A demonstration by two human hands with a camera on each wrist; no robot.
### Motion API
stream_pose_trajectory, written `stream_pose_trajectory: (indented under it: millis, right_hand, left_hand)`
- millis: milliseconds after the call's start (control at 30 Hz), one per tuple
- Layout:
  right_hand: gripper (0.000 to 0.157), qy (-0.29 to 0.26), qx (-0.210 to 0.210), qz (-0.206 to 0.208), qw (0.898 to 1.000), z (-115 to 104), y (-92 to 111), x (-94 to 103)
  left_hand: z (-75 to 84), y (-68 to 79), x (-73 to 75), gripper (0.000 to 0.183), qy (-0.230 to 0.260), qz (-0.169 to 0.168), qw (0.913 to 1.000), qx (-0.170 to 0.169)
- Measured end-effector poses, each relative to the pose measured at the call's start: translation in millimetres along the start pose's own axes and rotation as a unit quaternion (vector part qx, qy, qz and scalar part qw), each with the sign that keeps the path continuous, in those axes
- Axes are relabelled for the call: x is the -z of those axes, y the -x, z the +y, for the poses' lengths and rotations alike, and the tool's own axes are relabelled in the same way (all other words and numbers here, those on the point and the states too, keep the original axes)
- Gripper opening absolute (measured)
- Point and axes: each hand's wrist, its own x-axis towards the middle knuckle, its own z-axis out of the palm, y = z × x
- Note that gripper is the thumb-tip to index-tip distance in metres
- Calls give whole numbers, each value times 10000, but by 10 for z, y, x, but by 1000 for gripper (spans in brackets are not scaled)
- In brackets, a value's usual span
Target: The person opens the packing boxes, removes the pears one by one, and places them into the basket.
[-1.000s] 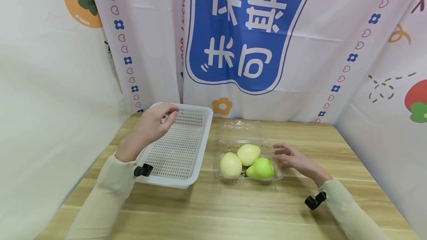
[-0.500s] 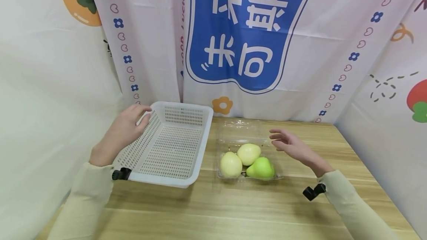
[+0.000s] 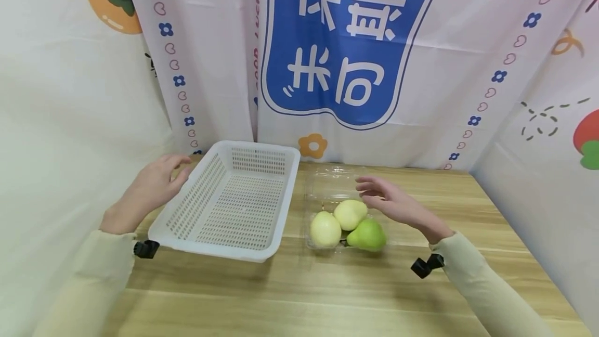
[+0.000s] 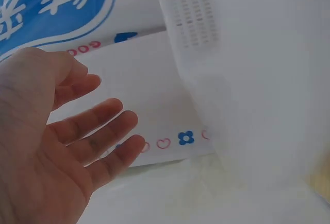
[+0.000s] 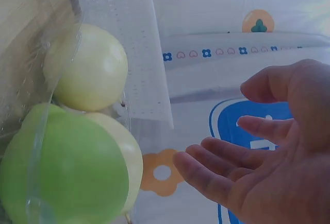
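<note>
My left hand hovers just left of a white perforated plastic basket, fingers loosely bent and holding nothing. The left wrist view shows its palm and spread fingers beside the basket's blurred wall. My right hand hangs at the back right of a clear plastic clamshell box, its fingers relaxed and apart from the fruit. In the box lie two round pale-yellow pears and a green pear. Close up in the right wrist view, the green pear partly hides one pale pear.
Both containers stand on a wood-grain table. Behind it hangs a printed white cloth with a blue sign, and cloth walls close off both sides. Black cameras are strapped at my wrists.
My left hand has moved left, from over the basket to beyond its left side. My right hand has risen from beside the box and shifted left over its back corner. The fruit stays put.
</note>
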Motion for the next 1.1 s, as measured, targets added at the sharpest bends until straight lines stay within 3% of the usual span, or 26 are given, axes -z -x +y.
stream_pose_trajectory:
  millis: [233, 500, 733, 1100]
  right_hand:
    - [50, 354, 154, -269, 9989, -132, -167, -147]
    - [51, 989, 206, -618, 9930, -216, -305, -326]
    - [46, 1498, 238, -837, 9849, -224, -381, -467]
    - [42, 1538, 291, -987, 9827, -172, -468, -578]
  left_hand:
    - [-195, 0, -47, 36, 134, -583, 9978, 292]
    - [-350, 19, -258, 41, 685, -906, 9929, 356]
    - [-412, 75, -342, 46, 913, -1233, 9867, 542]
    - [-443, 131, -495, 53, 881, -961, 9912, 235]
